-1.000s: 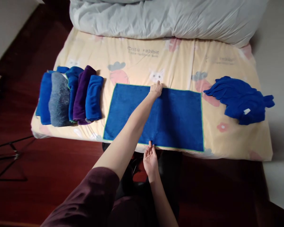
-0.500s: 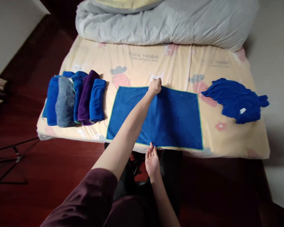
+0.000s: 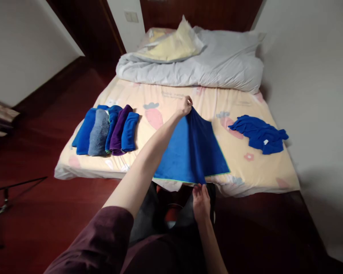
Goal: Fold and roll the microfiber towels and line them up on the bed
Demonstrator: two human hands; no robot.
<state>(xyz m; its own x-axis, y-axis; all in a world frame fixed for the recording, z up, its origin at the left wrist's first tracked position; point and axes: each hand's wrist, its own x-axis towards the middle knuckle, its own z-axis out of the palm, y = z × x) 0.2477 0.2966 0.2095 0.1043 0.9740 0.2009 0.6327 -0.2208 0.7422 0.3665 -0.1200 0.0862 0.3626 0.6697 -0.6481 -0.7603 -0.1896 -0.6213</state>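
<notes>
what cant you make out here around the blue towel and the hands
Head view only:
- Left half of the blue towel: covered by the left forearm.
- Right hand fingertips: tucked at the towel's near edge, so the grip is unclear.
- Print on the bedsheet: too small to read.
- Tag on the crumpled blue cloth: too small.

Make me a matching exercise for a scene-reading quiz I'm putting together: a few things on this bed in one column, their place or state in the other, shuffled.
Things:
1. blue towel with green edging
2. crumpled blue cloth
3. row of folded towels
4. grey duvet

Places or states:
A. bunched at the head of the bed
B. lined up side by side near the bed's left edge
C. lifted at its middle, pinched by the left hand and the right hand
D. lying loose near the bed's right edge

Pairs: 1-C, 2-D, 3-B, 4-A
</notes>
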